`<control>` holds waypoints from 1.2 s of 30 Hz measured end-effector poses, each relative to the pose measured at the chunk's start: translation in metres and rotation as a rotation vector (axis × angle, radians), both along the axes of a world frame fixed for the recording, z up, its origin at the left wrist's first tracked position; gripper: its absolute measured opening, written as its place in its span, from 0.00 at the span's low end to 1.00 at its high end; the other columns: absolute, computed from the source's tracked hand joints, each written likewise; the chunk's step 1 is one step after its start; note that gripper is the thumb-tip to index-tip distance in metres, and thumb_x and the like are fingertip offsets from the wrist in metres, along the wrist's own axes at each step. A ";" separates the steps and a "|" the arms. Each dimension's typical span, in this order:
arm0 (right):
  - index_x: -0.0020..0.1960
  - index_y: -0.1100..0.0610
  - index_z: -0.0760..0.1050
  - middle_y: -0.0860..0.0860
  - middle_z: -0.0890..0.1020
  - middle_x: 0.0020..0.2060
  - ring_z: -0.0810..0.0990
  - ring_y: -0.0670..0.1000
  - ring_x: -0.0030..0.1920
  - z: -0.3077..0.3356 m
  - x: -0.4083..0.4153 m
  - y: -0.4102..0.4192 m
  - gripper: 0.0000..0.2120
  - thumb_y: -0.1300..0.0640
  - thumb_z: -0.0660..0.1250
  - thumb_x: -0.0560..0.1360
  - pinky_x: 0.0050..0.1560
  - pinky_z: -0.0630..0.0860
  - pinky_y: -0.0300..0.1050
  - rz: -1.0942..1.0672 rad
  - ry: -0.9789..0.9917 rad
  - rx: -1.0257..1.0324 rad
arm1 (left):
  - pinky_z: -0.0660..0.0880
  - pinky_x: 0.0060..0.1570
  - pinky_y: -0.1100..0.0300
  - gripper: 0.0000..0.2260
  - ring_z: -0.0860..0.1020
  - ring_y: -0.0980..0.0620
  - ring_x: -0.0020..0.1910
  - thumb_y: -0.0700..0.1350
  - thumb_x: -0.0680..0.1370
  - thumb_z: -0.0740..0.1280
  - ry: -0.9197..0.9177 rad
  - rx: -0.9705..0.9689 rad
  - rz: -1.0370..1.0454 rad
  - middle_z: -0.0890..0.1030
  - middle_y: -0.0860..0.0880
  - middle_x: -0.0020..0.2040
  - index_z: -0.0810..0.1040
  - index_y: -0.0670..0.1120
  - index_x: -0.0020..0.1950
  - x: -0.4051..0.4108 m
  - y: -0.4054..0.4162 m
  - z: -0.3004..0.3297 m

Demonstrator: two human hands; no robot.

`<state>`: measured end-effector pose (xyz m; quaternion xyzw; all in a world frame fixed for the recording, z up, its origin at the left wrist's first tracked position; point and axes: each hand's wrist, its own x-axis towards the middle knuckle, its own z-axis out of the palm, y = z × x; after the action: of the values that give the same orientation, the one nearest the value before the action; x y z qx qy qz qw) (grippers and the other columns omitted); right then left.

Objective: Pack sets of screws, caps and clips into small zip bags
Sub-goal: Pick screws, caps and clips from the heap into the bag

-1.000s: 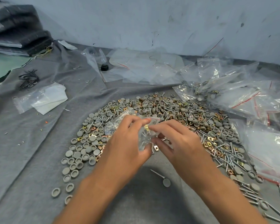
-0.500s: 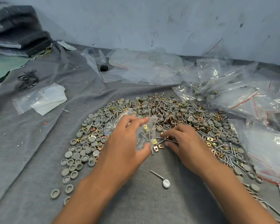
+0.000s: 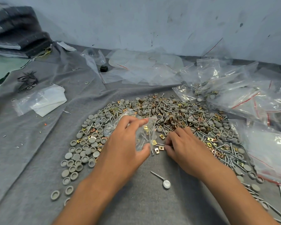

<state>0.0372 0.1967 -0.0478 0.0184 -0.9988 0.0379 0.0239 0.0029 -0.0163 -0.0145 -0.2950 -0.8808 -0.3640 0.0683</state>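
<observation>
Your left hand (image 3: 125,143) pinches a small clear plastic zip bag (image 3: 144,135) between thumb and curled fingers, holding it just above the near edge of the heap of grey round caps, silver screws and brass square clips (image 3: 177,117); a few screws and a clip show inside it. Your right hand (image 3: 183,145), just right of the bag, rests on the heap with fingertips curled onto a screw. Whether they grip it, I cannot tell.
</observation>
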 end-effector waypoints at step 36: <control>0.58 0.41 0.76 0.37 0.75 0.50 0.75 0.39 0.48 0.010 0.009 -0.003 0.12 0.40 0.69 0.76 0.52 0.78 0.41 -0.010 0.012 -0.318 | 0.69 0.48 0.70 0.27 0.72 0.69 0.45 0.52 0.73 0.72 0.028 0.040 0.014 0.68 0.64 0.58 0.73 0.55 0.72 -0.003 0.001 -0.004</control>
<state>0.0467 0.1937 -0.0376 0.0094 -0.9801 0.1954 0.0328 -0.0004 -0.0158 -0.0182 -0.2924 -0.8743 -0.3769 0.0892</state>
